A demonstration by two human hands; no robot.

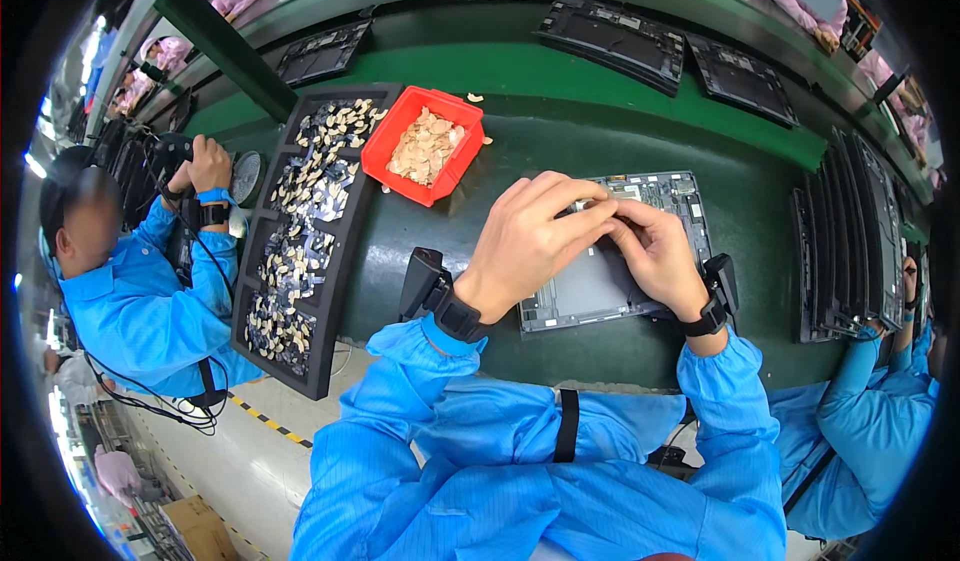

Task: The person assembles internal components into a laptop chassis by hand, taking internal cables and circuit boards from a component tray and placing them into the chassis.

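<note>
A thin grey electronic device housing [588, 279], with circuitry along its far edge, lies on the dark green bench in front of me. Above it my left hand [535, 236] and my right hand [658, 259] meet, fingertips pinched together. Whatever is between them is too small or too hidden to make out. Left of my hands, a red plastic bin [464, 155] holds many small tan pieces [426, 149]. Beyond that, a long black compartment tray [333, 311] contains many small black and cream-coloured pieces. Both my wrists wear black strapped devices.
Several dark housings [850, 246] stand upright in a row at the right. More housings [615, 41] rest on the green conveyor [480, 66] across the far side. Co-workers in blue [150, 306] sit close on my left and right. A green post [225, 46] rises at the far left.
</note>
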